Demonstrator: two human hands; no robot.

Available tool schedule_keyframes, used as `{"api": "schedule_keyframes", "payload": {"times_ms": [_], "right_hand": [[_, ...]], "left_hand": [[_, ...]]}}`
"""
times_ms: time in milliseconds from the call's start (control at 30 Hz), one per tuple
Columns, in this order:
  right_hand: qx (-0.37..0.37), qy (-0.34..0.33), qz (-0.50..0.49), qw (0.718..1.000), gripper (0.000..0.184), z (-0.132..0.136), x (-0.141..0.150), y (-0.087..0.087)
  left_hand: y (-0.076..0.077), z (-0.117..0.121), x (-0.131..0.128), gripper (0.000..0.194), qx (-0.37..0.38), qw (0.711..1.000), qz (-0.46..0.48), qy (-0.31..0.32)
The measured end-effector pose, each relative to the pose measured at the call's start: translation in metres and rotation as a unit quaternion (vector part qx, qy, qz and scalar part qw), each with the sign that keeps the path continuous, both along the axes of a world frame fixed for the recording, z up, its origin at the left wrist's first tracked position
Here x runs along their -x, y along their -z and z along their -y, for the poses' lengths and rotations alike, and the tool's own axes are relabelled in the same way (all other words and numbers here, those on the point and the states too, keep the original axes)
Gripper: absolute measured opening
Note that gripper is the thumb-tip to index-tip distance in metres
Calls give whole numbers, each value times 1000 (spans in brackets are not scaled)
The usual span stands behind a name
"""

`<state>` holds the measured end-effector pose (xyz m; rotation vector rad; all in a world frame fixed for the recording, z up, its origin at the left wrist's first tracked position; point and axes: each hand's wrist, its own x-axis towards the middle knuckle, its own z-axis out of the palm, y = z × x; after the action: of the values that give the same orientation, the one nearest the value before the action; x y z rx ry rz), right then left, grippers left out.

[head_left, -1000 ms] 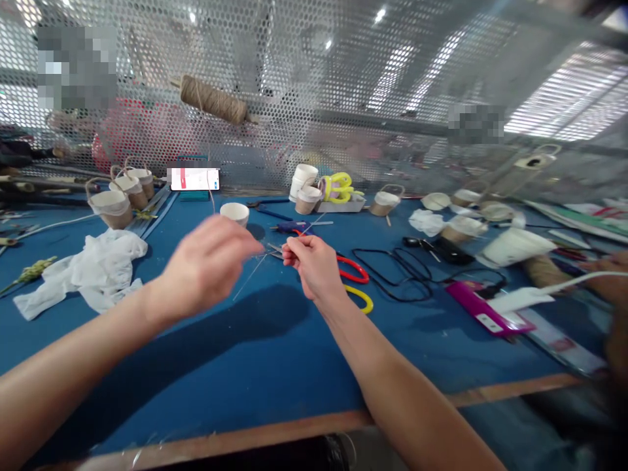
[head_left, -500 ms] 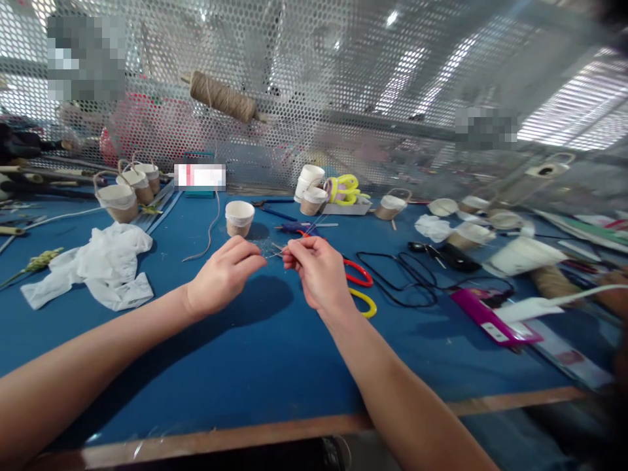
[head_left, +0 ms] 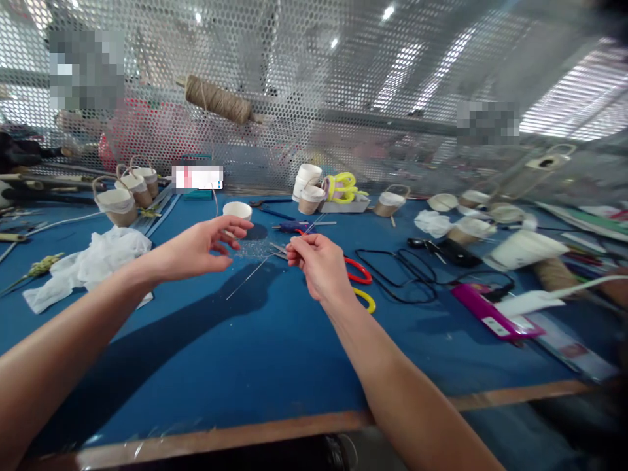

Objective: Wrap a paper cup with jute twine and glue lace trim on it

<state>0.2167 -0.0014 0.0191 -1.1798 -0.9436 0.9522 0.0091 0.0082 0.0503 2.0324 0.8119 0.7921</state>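
Note:
My right hand (head_left: 318, 261) pinches some thin wire-like strands between thumb and fingertips. One pale strand (head_left: 245, 281) runs down and left from the pinch, and others rise beyond the fingers. My left hand (head_left: 203, 245) is held with its fingers apart and nothing in it, just in front of a small white-and-brown cup (head_left: 237, 210) that it partly hides. Under my right hand lie scissors with one red handle loop (head_left: 359, 270) and one yellow; their blade tips show left of my fingers.
A blue glue gun (head_left: 293, 227) and pliers (head_left: 275, 211) lie behind my hands. Crumpled white cloth (head_left: 105, 258) is at left, with handled cups (head_left: 118, 207) behind it. To the right are a black cable (head_left: 402, 275) and a purple power strip (head_left: 483, 314). A twine spool (head_left: 218, 99) hangs on the mesh.
My left hand has moved left, away from the right one, and its fingers have spread from a closed pose. A strand now shows stretching down-left from my right hand, which stays nearly in place.

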Motion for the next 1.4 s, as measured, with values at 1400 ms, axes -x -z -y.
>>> {"api": "schedule_keyframes", "payload": {"times_ms": [1400], "right_hand": [[-7, 24, 32, 999, 13, -2, -3, 0]], "left_hand": [[-3, 36, -24, 28, -428, 893, -133, 32]]}}
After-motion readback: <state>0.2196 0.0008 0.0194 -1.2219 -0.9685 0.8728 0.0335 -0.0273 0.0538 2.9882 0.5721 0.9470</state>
